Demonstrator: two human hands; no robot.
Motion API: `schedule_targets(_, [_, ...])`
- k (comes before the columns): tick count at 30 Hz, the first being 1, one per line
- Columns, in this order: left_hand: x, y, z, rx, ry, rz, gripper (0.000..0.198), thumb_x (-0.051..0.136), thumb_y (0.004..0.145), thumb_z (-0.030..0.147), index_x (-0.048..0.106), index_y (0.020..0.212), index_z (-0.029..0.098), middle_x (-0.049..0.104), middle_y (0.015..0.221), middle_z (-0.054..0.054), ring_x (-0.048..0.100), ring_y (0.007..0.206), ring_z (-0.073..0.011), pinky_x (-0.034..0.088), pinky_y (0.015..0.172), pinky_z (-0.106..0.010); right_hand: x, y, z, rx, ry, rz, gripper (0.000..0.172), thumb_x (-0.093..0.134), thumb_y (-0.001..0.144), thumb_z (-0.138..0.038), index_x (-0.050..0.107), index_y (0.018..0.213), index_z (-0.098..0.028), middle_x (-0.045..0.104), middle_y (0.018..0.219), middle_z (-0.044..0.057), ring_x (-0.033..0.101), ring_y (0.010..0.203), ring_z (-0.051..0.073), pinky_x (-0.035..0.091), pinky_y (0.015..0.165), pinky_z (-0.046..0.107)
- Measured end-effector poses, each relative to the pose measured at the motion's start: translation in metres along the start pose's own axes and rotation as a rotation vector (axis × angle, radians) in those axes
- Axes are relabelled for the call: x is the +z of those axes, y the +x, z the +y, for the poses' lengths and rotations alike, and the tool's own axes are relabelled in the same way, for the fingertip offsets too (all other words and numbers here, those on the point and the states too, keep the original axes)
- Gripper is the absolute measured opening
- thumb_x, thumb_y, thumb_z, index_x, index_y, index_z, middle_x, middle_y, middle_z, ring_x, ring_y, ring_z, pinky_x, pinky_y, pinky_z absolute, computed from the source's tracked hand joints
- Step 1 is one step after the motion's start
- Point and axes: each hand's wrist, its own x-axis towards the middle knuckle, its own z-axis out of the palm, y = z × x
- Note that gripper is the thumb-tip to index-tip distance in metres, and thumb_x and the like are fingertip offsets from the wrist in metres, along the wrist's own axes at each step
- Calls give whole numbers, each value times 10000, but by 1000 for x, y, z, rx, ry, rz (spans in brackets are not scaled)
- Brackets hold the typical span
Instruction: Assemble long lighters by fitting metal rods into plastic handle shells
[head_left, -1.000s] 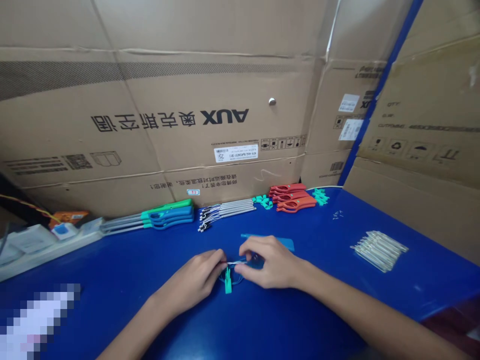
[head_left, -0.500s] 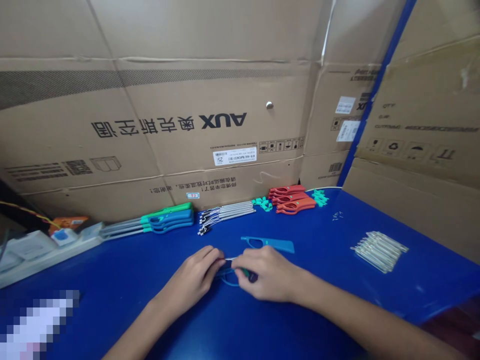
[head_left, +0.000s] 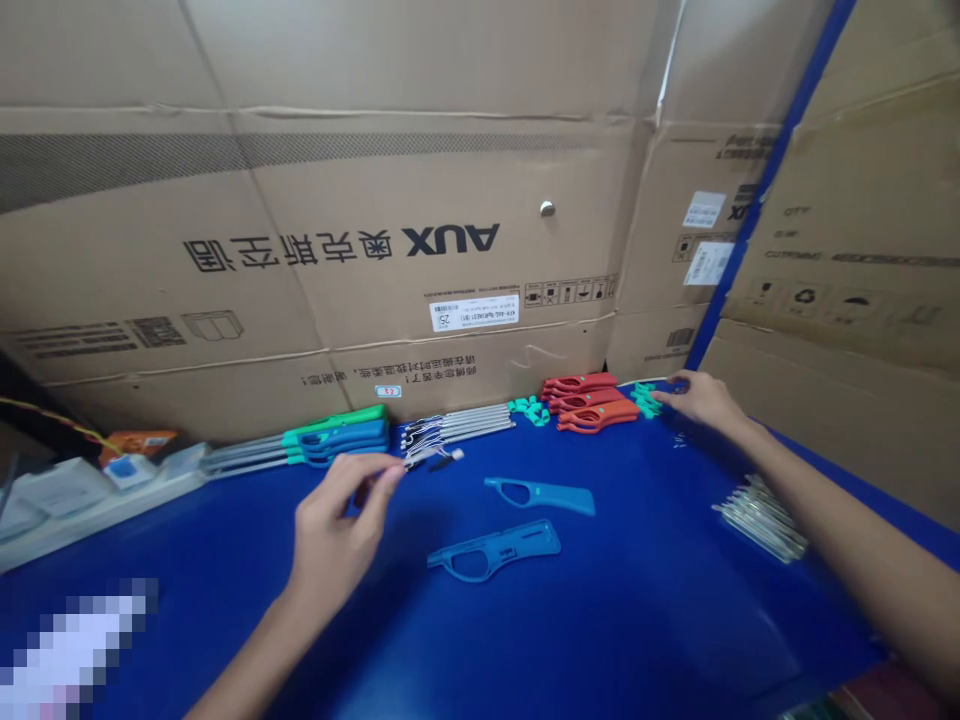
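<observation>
Head view: My left hand (head_left: 349,510) is hovering left of centre above the blue table (head_left: 637,640), with thumb and index finger drawn close together at the tips. These tips are pointing at the wired ends of the silver rods (head_left: 480,422), and a black part with a white tip (head_left: 444,461) is showing just beyond them. I cannot tell whether the fingers are gripping that part or only standing beside it. My right hand (head_left: 701,398) is extending to the far right, with thumb and fingers bent at the near side of the small green pieces (head_left: 645,400). I cannot tell whether the fingertips are closing on a piece.

Two blue handle halves are lying flat between the hands, apart from each other. The nearer half (head_left: 529,542) is showing its hollow inner side; the farther half (head_left: 562,497) is showing a smooth face with a small green mark.

Along the cardboard (head_left: 337,180), from left to right, blue and green lighters (head_left: 349,432) are lying stacked, followed by the rods, the green rings (head_left: 531,412) and the red and orange handles (head_left: 596,415). My right forearm is passing over the clear sticks (head_left: 761,525). At the left edge, a white power strip (head_left: 105,500) is lying on the table.
</observation>
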Motion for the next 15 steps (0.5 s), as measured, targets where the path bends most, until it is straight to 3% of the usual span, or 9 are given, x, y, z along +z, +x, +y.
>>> schedule_targets(3, [-8,10,-8,-234,-37,178,154,631,828,336,665,833,186,650,745,-8,553,617,-127,423,542,-222,-3,0,1,13,-24,-8,350,653,779,-364,689,1000,-95,687,881,170,648,853,302,462,672,342])
schedule_targets(7, [-18,22,-23,-358,-201,305,227,706,730,373,642,828,179,651,723,-3,581,590,-134,454,504,-218,-13,-12,-14,-86,-17,-12,278,621,788,-351,697,974,-159,691,920,118,638,883,270,454,709,320])
schedule_targets(10, [-20,26,-29,-410,-341,359,261,752,680,371,602,782,184,631,682,13,572,538,-127,478,472,-221,-21,-35,-38,-291,67,-26,225,604,787,-358,696,903,-189,696,833,61,638,789,216,449,686,287])
schedule_targets(13, [-14,24,-31,-523,-481,392,309,804,619,372,601,732,168,654,728,-12,629,649,-156,545,554,-245,-23,-71,-72,-589,221,-91,214,561,822,-362,681,856,-189,697,790,35,627,695,174,454,652,272])
schedule_targets(15, [-8,21,-28,-648,-641,418,354,849,557,345,616,737,148,671,756,-36,653,743,-180,568,610,-253,-19,-98,-98,-749,281,-155,207,546,850,-324,680,909,-178,703,849,41,636,736,166,469,680,270])
